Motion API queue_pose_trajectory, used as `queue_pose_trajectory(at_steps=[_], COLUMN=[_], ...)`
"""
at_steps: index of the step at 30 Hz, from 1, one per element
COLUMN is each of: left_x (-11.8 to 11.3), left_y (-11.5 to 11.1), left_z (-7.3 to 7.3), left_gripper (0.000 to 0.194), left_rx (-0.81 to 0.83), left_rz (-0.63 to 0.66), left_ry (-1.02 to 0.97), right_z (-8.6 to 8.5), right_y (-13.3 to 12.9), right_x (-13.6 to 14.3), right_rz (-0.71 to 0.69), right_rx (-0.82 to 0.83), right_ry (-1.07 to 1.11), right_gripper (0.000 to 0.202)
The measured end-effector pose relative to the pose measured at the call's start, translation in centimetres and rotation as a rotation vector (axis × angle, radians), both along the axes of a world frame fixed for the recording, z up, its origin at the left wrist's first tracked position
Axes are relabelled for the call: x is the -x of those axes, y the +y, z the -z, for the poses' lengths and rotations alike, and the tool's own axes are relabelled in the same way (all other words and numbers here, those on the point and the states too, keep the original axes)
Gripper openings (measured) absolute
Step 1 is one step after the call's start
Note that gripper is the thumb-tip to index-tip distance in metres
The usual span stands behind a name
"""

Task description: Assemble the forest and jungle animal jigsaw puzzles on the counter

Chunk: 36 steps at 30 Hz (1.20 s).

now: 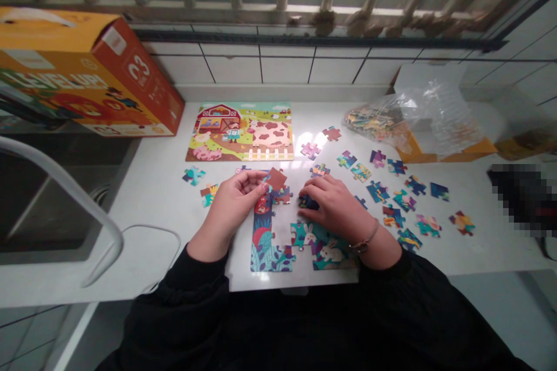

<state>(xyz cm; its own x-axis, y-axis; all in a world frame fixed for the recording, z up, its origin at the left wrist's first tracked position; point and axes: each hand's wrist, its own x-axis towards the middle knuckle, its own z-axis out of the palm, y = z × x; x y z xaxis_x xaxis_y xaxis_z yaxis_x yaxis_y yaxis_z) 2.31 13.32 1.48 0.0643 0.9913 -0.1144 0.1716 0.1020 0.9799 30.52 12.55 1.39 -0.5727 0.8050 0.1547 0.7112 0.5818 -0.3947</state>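
Observation:
My left hand point(235, 200) pinches a brown puzzle piece point(277, 178) between thumb and fingers, its plain side showing. This piece is over the upper left of a partly joined jigsaw point(262, 246) with leaves on its left edge. My right hand point(339, 206), a bracelet at the wrist, curls its fingers around a dark blue puzzle piece point(308, 203) at the surface. Below that hand lies a joined section with white rabbits point(331, 252), partly hidden by my forearm. Several loose puzzle pieces point(378, 191) are spread to the right, and two lie left of my left hand.
Behind the jigsaw lies a farm picture point(239, 132) with a cow. An orange box point(143, 81) stands at the back left beside a sink point(93, 226) and a white hose point(111, 226). At the back right, a plastic bag of pieces point(374, 119) leans on an open yellow box point(452, 153).

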Motion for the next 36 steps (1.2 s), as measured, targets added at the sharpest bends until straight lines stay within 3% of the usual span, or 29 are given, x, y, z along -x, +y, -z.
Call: queue_pose_trajectory(at_steps=[5,9,18,24,27,30,32,36], left_x=[0.2,0.0,-0.6,-0.7,-0.4,0.1,0.3,0.5], left_y=[0.1,-0.2,-0.9,-1.2,-0.9,-0.3,0.0,0.3], left_z=[0.4,0.0,-1.5,-1.9,-1.8,-1.4,-1.1,-0.4], left_gripper=[0.048,0.041,0.037,0.033,0.031,0.024,0.018,0.014], left_rx=[0.036,0.081,0.168,0.165,0.065,-0.154,-0.258,-0.311], left_rz=[-0.007,0.024,0.236,0.284,0.238,0.149,0.16,0.258], left_ry=[-0.082,-0.089,-0.13,-0.135,0.04,0.408,0.578,0.619], right_z=[0.0,-0.6,-1.4,-1.5,-1.7,-1.8,-1.9,-1.6], right_y=[-0.4,-0.6,-1.2,-1.6,-2.1,-2.7,-3.1,-4.0], right_x=[-1.2,-0.9,2.2,2.0,1.6,1.4,1.5,2.6], right_rz=[0.115,0.17,0.028,-0.052,-0.019,-0.001,-0.015,-0.055], right_rx=[-0.034,-0.066,-0.028,-0.009,0.029,0.077,0.08,0.059], right_ry=[-0.051,0.03,0.296,0.378,0.349,0.259,0.2,0.146], right_gripper=[0.016,0.026,0.062,0.044,0.03,0.013,0.015,0.015])
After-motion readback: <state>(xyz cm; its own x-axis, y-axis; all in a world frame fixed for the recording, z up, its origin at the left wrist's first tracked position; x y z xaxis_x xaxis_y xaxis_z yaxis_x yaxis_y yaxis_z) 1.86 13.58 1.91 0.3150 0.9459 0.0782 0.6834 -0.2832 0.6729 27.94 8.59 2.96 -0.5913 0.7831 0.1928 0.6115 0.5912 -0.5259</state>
